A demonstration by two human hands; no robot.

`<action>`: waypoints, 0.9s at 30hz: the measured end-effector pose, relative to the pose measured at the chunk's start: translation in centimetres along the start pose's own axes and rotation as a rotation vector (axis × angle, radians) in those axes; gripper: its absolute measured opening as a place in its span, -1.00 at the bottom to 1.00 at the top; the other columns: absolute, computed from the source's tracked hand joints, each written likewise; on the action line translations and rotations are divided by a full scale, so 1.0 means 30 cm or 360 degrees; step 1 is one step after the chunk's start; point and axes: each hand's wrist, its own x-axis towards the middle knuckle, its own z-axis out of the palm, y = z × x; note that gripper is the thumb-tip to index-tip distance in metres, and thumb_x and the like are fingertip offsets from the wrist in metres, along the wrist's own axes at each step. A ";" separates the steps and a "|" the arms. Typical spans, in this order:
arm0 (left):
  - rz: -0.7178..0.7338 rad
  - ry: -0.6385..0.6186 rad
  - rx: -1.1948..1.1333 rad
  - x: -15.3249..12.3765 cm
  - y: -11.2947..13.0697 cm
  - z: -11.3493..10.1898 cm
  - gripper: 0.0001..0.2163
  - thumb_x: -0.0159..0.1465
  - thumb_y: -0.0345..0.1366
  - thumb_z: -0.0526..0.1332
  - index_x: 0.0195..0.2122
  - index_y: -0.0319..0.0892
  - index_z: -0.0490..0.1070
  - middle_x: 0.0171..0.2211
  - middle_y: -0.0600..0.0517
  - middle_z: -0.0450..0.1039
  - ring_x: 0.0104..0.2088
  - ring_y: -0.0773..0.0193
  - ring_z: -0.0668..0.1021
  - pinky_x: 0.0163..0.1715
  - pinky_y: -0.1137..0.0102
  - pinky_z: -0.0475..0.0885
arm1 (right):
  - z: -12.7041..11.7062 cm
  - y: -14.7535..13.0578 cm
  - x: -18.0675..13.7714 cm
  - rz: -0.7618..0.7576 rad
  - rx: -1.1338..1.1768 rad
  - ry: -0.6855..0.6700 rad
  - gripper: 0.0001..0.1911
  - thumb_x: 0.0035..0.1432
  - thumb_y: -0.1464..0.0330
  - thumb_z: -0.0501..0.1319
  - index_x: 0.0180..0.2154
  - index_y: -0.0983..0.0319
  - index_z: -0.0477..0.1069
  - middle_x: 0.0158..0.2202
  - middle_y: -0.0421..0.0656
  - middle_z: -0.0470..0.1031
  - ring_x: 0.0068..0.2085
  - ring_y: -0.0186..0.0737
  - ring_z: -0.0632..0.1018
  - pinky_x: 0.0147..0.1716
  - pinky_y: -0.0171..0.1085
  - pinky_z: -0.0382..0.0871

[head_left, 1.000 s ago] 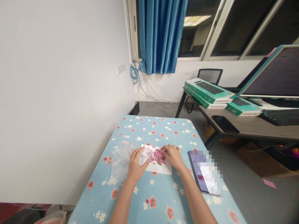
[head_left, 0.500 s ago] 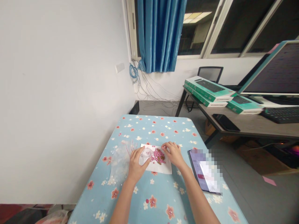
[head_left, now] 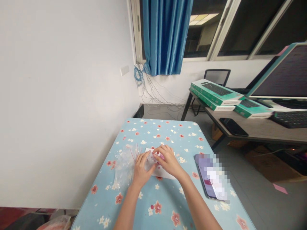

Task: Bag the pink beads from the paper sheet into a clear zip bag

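– On the counter (head_left: 165, 134), near its middle, what do the hands have?

– Both meet over a sheet of white paper (head_left: 166, 174). The left hand (head_left: 141, 169) grips a small clear bag (head_left: 151, 158), thumb and fingers clenched on its lower edge.

– And the right?

– The right hand (head_left: 168, 161) lies over the bag's mouth, its fingers (head_left: 157, 151) curled down and touching the plastic. I cannot tell whether they pinch anything.

– Where are the beads?

– A few pink beads (head_left: 161, 156) show on the paper, just under the right hand and right beside the bag. Most of the heap is hidden by that hand.

– What lies around them?

– Left of the left hand, touching it, sits a pile of bags (head_left: 123, 164), clear and crumpled. A phone (head_left: 212, 179) lies flat to the right, well apart from the paper, screen up.

– Beyond the flowered cloth?

– A second counter (head_left: 259, 131) stands to the right with green boxes (head_left: 216, 94), a monitor (head_left: 283, 75) and a dark handset (head_left: 233, 127). A blue curtain (head_left: 165, 35) hangs at the window.
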 end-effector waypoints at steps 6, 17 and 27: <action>0.0003 -0.0005 -0.0015 0.000 0.001 -0.002 -0.55 0.19 -0.26 0.23 0.10 -0.12 0.22 -0.03 -0.08 0.42 -0.02 0.13 0.45 0.00 0.17 0.37 | -0.007 0.022 0.002 0.0009 0.0025 0.0056 -0.84 0.27 0.28 0.07 -0.22 0.13 0.41 -0.29 -0.17 0.42 -0.19 -0.16 0.38 -0.15 -0.18 0.15; -0.0092 -0.0028 -0.0067 0.000 0.003 -0.009 -0.57 0.19 -0.23 0.23 0.08 -0.12 0.24 -0.04 -0.08 0.42 -0.02 0.13 0.44 -0.02 0.17 0.38 | -0.032 0.224 -0.018 0.0356 -0.0393 0.0034 -0.81 0.21 0.33 0.12 -0.19 0.10 0.49 -0.28 -0.14 0.46 -0.17 -0.10 0.40 -0.18 -0.18 0.10; -0.0146 -0.0044 -0.0103 -0.007 -0.009 -0.001 -0.56 0.20 -0.22 0.22 0.10 -0.10 0.22 -0.03 -0.09 0.40 -0.02 0.13 0.44 -0.04 0.18 0.39 | 0.020 0.261 -0.026 0.0457 -0.0471 -0.0206 -0.75 0.21 0.31 0.11 -0.13 0.04 0.51 -0.22 -0.11 0.46 -0.10 -0.09 0.39 -0.13 -0.17 0.06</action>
